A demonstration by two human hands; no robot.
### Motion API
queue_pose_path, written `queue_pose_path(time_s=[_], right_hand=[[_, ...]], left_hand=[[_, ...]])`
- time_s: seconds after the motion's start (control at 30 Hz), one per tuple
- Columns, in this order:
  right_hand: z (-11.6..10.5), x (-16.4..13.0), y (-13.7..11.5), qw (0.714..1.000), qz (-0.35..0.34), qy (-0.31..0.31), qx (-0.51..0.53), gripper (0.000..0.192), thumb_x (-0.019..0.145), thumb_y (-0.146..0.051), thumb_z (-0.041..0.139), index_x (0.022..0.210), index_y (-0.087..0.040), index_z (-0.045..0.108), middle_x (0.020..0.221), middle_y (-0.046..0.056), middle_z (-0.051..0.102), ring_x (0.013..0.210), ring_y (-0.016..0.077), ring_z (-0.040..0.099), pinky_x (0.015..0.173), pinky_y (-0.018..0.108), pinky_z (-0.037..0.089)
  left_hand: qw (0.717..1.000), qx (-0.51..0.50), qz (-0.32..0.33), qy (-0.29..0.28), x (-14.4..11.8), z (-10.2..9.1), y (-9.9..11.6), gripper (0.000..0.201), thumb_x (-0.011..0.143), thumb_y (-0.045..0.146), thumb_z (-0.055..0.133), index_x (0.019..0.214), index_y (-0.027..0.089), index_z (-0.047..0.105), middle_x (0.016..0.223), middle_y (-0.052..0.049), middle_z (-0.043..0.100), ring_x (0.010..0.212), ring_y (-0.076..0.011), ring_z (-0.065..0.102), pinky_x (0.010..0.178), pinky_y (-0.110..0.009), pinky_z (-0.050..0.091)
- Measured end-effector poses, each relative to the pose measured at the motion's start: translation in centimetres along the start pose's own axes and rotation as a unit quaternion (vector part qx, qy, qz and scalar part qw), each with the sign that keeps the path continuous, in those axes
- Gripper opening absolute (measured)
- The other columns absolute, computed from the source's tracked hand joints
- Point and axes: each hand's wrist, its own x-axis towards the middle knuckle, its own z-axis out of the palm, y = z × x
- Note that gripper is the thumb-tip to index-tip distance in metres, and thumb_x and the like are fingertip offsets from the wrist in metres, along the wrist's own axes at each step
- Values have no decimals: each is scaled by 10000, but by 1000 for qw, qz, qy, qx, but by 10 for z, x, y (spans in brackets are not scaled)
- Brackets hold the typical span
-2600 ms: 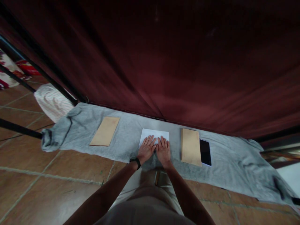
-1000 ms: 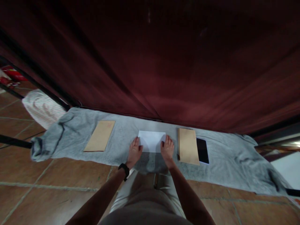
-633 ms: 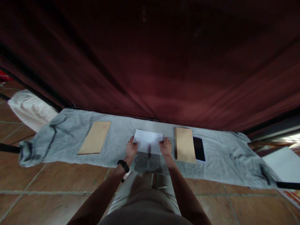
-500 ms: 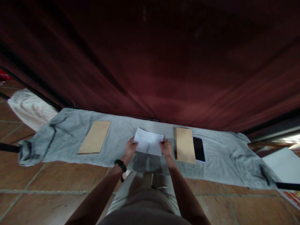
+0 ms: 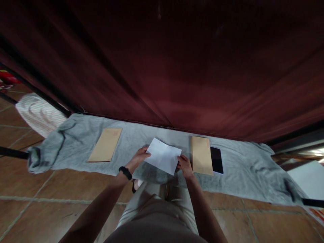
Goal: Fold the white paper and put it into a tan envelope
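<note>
A white sheet of paper [image 5: 163,156] with a faint crease is held between my two hands, above the grey cloth [image 5: 141,135]. My left hand [image 5: 141,156] pinches its left edge. At the right edge, my right hand [image 5: 185,165] grips the sheet between thumb and fingers. Close to the right of that hand lies a stack of brown envelopes [image 5: 201,155], and a dark tablet or phone [image 5: 216,160] sits partly under it. Farther left, apart from my left hand, another brown envelope [image 5: 105,145] rests flat on the cloth.
A dark red curtain-like sheet [image 5: 172,94] rises behind the cloth-covered surface. Striped fabric [image 5: 40,113] hangs at the far left. A white panel [image 5: 308,179] stands at the far right. Tiled floor [image 5: 63,216] shows below, with my legs close to the front edge.
The paper has turned clockwise, its right side dropping toward me and its face showing more. My right hand has shifted slightly right and down with it. The whole view has moved a little.
</note>
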Motion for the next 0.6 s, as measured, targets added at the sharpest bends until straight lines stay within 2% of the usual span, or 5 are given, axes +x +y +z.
queue_pose_path(time_s=[0.17, 0.33, 0.47, 0.53, 0.6], right_hand=[[-8, 23, -6, 995, -62, 59, -50, 347, 698, -519, 673, 767, -178, 676, 722, 24, 683, 724, 187, 627, 674, 280, 508], [-3, 15, 0, 969, -150, 117, -158, 368, 875, -305, 564, 1196, -162, 674, 1150, 136, 696, 1092, 261, 632, 987, 406, 492], [20, -17, 30, 850, -348, 77, -388, 499, 989, -214, 430, 1481, -165, 490, 1477, 174, 539, 1385, 256, 476, 1137, 442, 407], [30, -30, 45, 800, -391, 36, -454, 502, 1011, -226, 431, 1509, -186, 478, 1558, 143, 480, 1459, 252, 403, 1181, 453, 354], [35, -38, 56, 776, -395, 29, -491, 486, 1032, -258, 441, 1509, -177, 490, 1587, 141, 456, 1487, 266, 368, 1206, 474, 309]], left_hand=[[999, 36, -16, 27, -13, 14, -13, 320, 513, 250, 773, 811, 140, 735, 755, -47, 744, 728, -237, 673, 685, -315, 489], [998, 37, -15, 49, -28, 24, -23, 283, 538, 275, 768, 780, 137, 716, 730, -44, 733, 718, -235, 679, 668, -316, 503], [999, 33, -19, 38, -41, 37, -29, 329, 558, 301, 795, 832, 130, 733, 719, -53, 728, 739, -265, 697, 642, -327, 519], [999, 22, -20, 20, -46, 44, -32, 353, 573, 309, 802, 868, 125, 742, 731, -59, 732, 749, -271, 703, 651, -336, 529], [1000, 11, -16, 8, -49, 48, -35, 362, 592, 314, 799, 896, 123, 746, 753, -63, 739, 758, -268, 705, 668, -344, 537]])
